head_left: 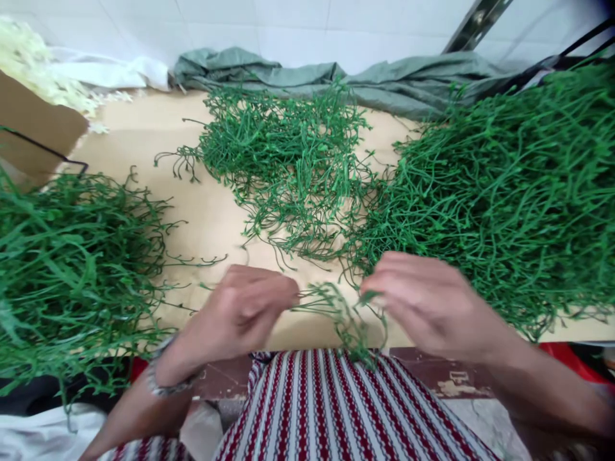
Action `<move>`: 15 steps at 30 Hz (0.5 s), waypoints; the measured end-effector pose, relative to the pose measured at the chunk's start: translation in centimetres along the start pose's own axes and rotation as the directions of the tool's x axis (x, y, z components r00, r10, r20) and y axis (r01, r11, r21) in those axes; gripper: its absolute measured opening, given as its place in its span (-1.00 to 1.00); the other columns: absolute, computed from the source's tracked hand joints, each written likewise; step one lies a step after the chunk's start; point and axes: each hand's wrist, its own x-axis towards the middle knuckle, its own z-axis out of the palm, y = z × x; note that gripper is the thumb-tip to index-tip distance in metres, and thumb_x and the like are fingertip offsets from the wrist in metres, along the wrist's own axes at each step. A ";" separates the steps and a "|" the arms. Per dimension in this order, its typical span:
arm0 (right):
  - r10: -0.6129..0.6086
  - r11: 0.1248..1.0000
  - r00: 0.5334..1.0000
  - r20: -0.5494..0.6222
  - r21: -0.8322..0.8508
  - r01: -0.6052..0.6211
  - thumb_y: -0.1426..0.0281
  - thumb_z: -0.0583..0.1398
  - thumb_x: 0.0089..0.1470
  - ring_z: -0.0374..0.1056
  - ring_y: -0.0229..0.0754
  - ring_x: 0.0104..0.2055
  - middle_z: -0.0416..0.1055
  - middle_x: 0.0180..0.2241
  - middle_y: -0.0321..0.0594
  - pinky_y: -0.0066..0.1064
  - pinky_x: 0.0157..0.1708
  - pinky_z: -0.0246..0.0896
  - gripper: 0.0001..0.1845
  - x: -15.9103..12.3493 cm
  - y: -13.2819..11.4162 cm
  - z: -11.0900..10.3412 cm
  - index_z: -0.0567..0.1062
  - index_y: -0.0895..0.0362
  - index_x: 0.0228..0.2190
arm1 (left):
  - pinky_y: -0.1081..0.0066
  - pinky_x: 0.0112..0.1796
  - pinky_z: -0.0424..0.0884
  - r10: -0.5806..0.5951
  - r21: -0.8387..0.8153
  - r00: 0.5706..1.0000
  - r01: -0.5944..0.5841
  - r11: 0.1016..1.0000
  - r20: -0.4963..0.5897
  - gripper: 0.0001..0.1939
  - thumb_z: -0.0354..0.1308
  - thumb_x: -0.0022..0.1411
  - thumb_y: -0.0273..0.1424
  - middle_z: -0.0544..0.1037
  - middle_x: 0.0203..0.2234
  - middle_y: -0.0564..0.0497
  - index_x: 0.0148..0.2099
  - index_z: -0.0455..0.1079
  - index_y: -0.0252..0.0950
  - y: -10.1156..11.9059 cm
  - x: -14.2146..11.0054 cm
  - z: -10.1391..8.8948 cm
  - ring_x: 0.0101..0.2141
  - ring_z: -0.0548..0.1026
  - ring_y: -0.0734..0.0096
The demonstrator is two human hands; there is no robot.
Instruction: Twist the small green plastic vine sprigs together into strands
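Note:
My left hand (247,310) is closed on a small bunch of thin green artificial stems (331,304), whose branched ends droop to the right over the table's front edge. Facing it, my right hand (425,304) pinches a green stem piece (369,297), slightly blurred; whether it belongs to the same bunch I cannot tell. Just beyond both hands lies a loose middle pile of green stems (288,147). A larger, denser heap of stems (500,192) spreads behind and beside my right hand. Left of my left hand sits another stem pile (62,256).
The tan-covered table (187,211) carries the piles. At the upper left stand a brown cardboard piece (38,115) and pale yellowish petal-like pieces (22,54). Crumpled green-grey cloth (403,80) runs along the white wall. A striped red-and-white garment (331,410) covers my lap.

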 end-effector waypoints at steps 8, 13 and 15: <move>0.168 0.983 0.973 -0.157 0.100 -0.154 0.48 -0.01 0.16 0.18 -0.33 -0.50 0.27 -0.46 -0.29 -0.49 -0.50 0.09 -0.88 0.2 0.9 1.4 0.32 0.12 -0.31 | 0.53 -0.53 0.24 -0.247 -0.151 0.969 0.243 0.958 -0.004 -0.90 0.07 0.15 -0.43 0.40 -0.59 0.05 -0.34 0.40 -0.33 -2.2 0.8 2.0 -0.57 0.30 0.54; 0.387 0.916 0.911 -0.140 0.173 -0.362 0.39 0.02 0.15 -0.03 -0.37 -0.68 0.05 -0.68 -0.46 -0.53 -0.67 -0.07 -0.85 -0.1 1.0 2.0 0.33 0.09 -0.23 | 0.53 -0.50 0.29 -0.287 -0.253 0.941 0.237 0.938 -0.181 -0.91 0.11 0.13 -0.47 0.43 -0.53 0.04 -0.29 0.41 -0.30 -2.6 -0.6 2.4 -0.54 0.37 0.53; 0.441 0.881 0.897 -0.035 0.207 -0.425 0.36 0.08 0.10 -0.06 -0.38 -0.69 0.02 -0.69 -0.48 -0.55 -0.70 -0.12 -0.77 0.0 0.8 2.6 0.33 0.09 -0.16 | 0.52 -0.46 0.31 -0.273 -0.270 0.923 0.200 0.942 -0.272 -0.89 0.11 0.13 -0.50 0.44 -0.50 0.03 -0.27 0.42 -0.28 -2.7 -1.0 2.6 -0.51 0.40 0.52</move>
